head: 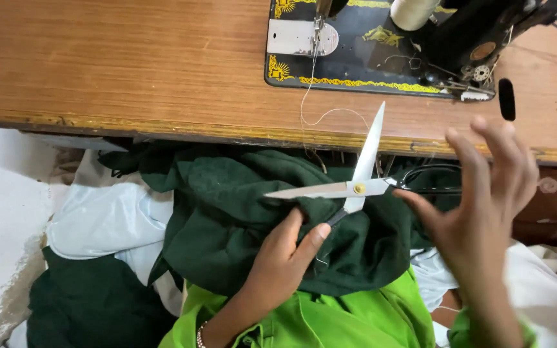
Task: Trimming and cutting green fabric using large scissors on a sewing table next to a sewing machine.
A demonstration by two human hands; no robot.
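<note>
Scissors (pixel 356 183) lie blades apart on dark green cloth (pixel 240 212) in your lap. Your left hand (pixel 285 258) pinches that cloth; your right hand (pixel 478 206) hovers, grip spread. Beyond, the bench (pixel 130 64) edge, then the sewing machine (pixel 381 45).

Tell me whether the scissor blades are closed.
No: the scissors are spread wide open, one blade pointing up toward the table edge, the other left over the dark green cloth.
</note>
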